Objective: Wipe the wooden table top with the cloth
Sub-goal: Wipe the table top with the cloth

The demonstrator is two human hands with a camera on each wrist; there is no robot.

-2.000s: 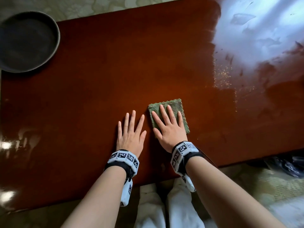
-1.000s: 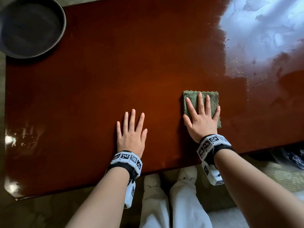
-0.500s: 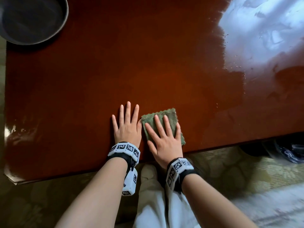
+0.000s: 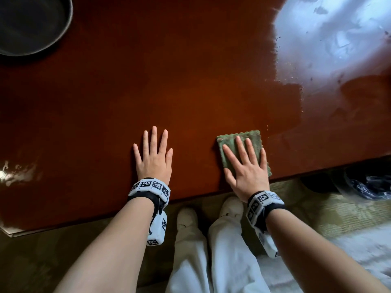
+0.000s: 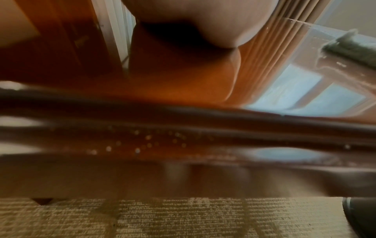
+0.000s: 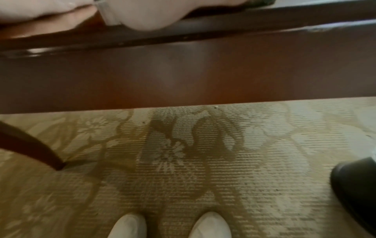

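A glossy red-brown wooden table top (image 4: 190,81) fills the head view. A folded green cloth (image 4: 255,142) lies near the table's front edge, right of centre. My right hand (image 4: 245,163) presses flat on it with straight, spread fingers. My left hand (image 4: 153,153) rests flat on the bare wood to the left, apart from the cloth. In the left wrist view the heel of that hand (image 5: 195,21) sits on the wood and the cloth (image 5: 354,48) shows at the far right. The right wrist view shows only the table's front edge (image 6: 183,77) and the floor.
A dark round pan (image 4: 29,24) stands at the table's back left corner. Crumbs and smears (image 4: 283,66) lie in the bright glare at the back right. Below the front edge are my white-socked feet (image 6: 209,225), patterned carpet (image 6: 183,161) and a dark object (image 4: 368,187) on the floor.
My right hand has slid the cloth to the right along the front edge, away from my left hand. The left hand has stayed flat in place.
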